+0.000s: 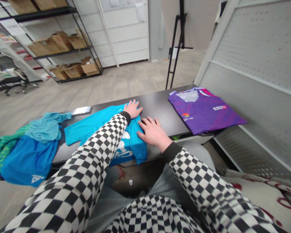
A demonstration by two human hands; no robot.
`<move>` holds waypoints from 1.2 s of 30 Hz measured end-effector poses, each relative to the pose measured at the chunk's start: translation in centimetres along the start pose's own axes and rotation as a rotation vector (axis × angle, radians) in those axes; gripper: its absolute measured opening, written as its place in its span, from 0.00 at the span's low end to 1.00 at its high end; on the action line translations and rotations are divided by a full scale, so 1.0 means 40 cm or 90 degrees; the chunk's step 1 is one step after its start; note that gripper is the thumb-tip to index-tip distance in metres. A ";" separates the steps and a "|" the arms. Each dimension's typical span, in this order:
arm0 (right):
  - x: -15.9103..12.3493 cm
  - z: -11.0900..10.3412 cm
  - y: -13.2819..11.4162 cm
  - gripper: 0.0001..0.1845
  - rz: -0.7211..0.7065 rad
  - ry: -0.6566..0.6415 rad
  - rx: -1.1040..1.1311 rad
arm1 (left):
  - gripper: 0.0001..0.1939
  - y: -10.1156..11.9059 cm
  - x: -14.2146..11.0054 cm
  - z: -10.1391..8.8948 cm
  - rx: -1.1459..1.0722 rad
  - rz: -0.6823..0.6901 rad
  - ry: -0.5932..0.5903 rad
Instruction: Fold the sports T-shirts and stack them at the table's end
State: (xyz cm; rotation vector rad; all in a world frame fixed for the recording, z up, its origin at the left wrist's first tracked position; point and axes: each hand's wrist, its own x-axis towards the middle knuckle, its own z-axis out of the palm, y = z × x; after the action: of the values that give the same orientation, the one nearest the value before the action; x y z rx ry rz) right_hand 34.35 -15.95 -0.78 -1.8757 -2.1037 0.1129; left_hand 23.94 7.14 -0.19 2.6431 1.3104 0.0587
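Dark tabletop [160, 118] runs across mid-frame. Your right hand [153, 132] lies spread and flat against the edge of the cyan T-shirt [94, 123]. Your left hand [133, 109], also spread, presses on top, holding the cloth flat; neither hand pinches. Blue garment [26, 161] and green garment [2, 149] lie bunched left, folded purple jersey [203, 111] right, cardboard boxes [60, 43] on wire shelving [60, 55] upper left.

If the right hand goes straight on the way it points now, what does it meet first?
The right hand probably meets the blue shirt first; the left hand lies just beyond, but depth is unclear.
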 end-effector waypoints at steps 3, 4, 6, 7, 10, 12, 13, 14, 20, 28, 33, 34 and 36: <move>0.001 -0.001 0.000 0.37 0.004 -0.005 0.004 | 0.42 -0.003 0.010 0.005 0.008 -0.001 -0.007; 0.002 -0.002 0.000 0.37 0.004 -0.005 0.007 | 0.42 -0.003 0.012 0.007 0.010 0.000 -0.015; 0.004 -0.002 -0.001 0.37 0.005 -0.006 0.012 | 0.43 -0.001 0.015 0.011 0.011 -0.001 -0.020; 0.005 -0.002 -0.001 0.37 0.006 -0.007 0.013 | 0.43 0.000 0.015 0.011 0.007 0.000 -0.017; 0.006 -0.002 -0.001 0.37 0.010 -0.014 0.016 | 0.40 0.004 0.002 -0.007 -0.040 0.009 0.049; 0.006 -0.001 0.000 0.37 0.012 -0.018 0.018 | 0.37 0.000 -0.031 -0.037 -0.098 0.009 0.143; 0.006 0.000 0.001 0.37 0.012 -0.016 0.018 | 0.35 -0.005 -0.058 -0.056 -0.126 0.012 0.195; 0.005 0.001 0.002 0.37 0.009 -0.013 0.018 | 0.33 -0.014 -0.095 -0.075 -0.150 0.021 0.243; 0.007 0.013 0.009 0.37 0.001 0.003 0.021 | 0.23 -0.127 -0.404 -0.126 -0.113 0.060 0.245; 0.016 0.014 0.007 0.39 0.017 -0.022 0.005 | 0.37 -0.279 -0.559 -0.068 -0.052 0.077 0.115; 0.012 0.004 0.002 0.38 0.018 -0.027 0.001 | 0.48 -0.260 -0.518 -0.069 -0.132 0.050 0.100; 0.012 0.003 0.002 0.38 0.019 -0.026 -0.001 | 0.49 -0.255 -0.505 -0.069 -0.146 0.044 0.090; 0.013 0.005 0.003 0.38 0.021 -0.023 -0.004 | 0.47 -0.248 -0.482 -0.068 -0.162 0.037 0.081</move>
State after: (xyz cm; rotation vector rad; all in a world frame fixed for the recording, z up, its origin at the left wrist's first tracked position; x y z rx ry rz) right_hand 34.37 -15.40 -0.89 -1.9258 -2.1004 0.1495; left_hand 4.10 -1.83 1.56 2.4935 1.1734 0.3815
